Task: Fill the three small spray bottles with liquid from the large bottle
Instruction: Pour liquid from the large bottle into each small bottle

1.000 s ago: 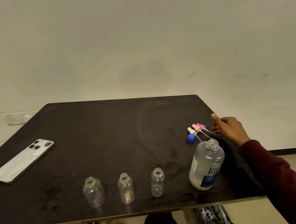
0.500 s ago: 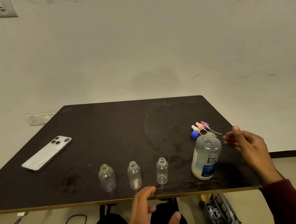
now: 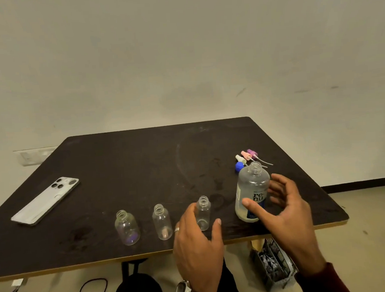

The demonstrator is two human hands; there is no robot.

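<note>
On the dark table (image 3: 142, 163), entries taken from the large bottle (image 3: 252, 194) as landmark: it stands upright near the front right corner, uncapped, label facing you, liquid inside. Right hand (image 3: 287, 210): spread wide around the bottle, thumb across the label front, fingers curled behind; whether skin touches plastic you cannot tell, and no grasp is closed yet. Left hand (image 3: 197, 234): open and cupped, just left of the landmark, bracketing the nearest small bottle (image 3: 203, 213) without clearly gripping it. Further left in the same row: middle small bottle (image 3: 162, 222), then far small bottle (image 3: 127, 228), all three open-necked and apparently empty. Behind the landmark, close by: three spray heads (image 3: 247, 156) with dip tubes and a blue cap (image 3: 239, 166). Well to the left: a phone (image 3: 46, 200), lying flat. Hazards, by judgement: the small necks are narrow and the large mouth wide, so a fast tilt would likely spill over the table; the light, empty small bottles could tip if your left hand brushes them; the row sits near the front edge.
</note>
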